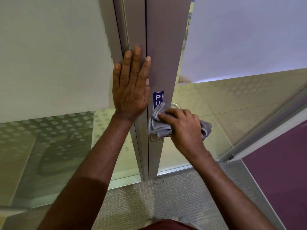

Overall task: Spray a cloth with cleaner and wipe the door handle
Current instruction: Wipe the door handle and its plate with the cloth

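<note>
A grey cloth (157,125) is bunched around the metal door handle (174,105) on the grey door stile (160,47); only the handle's top curve shows above the cloth. My right hand (184,128) grips the cloth and presses it onto the handle. My left hand (131,87) lies flat with fingers spread on the door frame, just left of a blue sign (157,99) whose lower letters the cloth covers. No spray bottle is in view.
Frosted glass panels (49,63) with dot patterns flank the door on the left and right. An open glass door leaf (265,123) angles out at the right. Grey carpet (166,196) lies underfoot, purple carpet (282,171) at the right.
</note>
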The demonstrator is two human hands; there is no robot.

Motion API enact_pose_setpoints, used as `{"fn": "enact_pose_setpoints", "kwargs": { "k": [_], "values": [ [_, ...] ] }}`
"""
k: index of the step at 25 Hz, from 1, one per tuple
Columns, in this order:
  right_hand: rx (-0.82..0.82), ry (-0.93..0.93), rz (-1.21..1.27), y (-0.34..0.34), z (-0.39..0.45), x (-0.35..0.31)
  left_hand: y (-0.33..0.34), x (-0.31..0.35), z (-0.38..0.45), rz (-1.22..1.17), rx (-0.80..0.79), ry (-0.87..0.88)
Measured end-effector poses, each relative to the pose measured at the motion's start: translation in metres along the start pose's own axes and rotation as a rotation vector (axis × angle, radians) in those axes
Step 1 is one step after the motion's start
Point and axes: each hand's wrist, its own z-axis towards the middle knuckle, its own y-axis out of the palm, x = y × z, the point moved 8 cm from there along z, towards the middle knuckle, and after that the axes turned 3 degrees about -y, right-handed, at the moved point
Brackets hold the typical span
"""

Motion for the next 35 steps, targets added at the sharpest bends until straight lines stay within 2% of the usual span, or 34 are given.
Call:
{"fn": "enact_pose_setpoints", "kwargs": {
  "k": [2, 3, 6, 11, 13, 15, 17, 19, 20, 25, 28, 30, 33, 35],
  "values": [
    [0.252, 0.075, 0.048, -0.029, 0.004, 0.009, 0.001, 0.000, 0.000, -0.004, -0.004, 0.006],
    [0.289, 0.105, 0.025, -0.033, 0.008, 0.010, 0.001, 0.001, 0.000, -0.007, -0.008, 0.008],
    [0.167, 0.128, -0.035, -0.011, 0.012, 0.005, 0.000, 0.000, 0.000, -0.003, -0.017, -0.003],
    [-0.260, 0.126, -0.118, 0.052, -0.015, 0.006, -0.003, -0.001, 0.002, 0.004, -0.014, -0.027],
    [-0.359, 0.113, -0.126, 0.057, -0.018, 0.009, -0.004, 0.000, 0.002, -0.005, -0.016, -0.037],
    [-0.257, 0.137, -0.024, 0.040, -0.013, 0.013, -0.005, 0.000, 0.002, 0.004, -0.014, -0.038],
    [-0.036, 0.149, 0.039, 0.017, -0.008, 0.011, -0.006, 0.000, 0.002, 0.018, -0.007, -0.029],
    [0.114, 0.112, -0.052, 0.005, -0.001, -0.004, -0.006, 0.003, 0.002, 0.023, 0.004, -0.020],
    [0.121, 0.083, -0.104, 0.006, 0.003, -0.014, -0.007, 0.004, 0.003, 0.025, 0.009, -0.018],
    [-0.219, 0.010, -0.257, 0.059, -0.009, -0.042, -0.008, 0.002, 0.002, 0.033, 0.011, -0.032],
    [-0.275, -0.002, -0.393, 0.075, -0.021, -0.055, -0.006, 0.003, 0.002, 0.035, 0.005, -0.030],
    [-0.299, -0.086, -0.461, 0.077, -0.015, -0.061, -0.005, 0.002, 0.002, 0.032, 0.012, -0.029],
    [-0.295, -0.243, -0.396, 0.072, -0.007, -0.058, -0.007, 0.004, 0.003, 0.033, 0.012, -0.027],
    [-0.289, -0.258, -0.284, 0.065, -0.003, -0.046, -0.008, 0.004, 0.004, 0.032, 0.006, -0.026]
  ]
}}
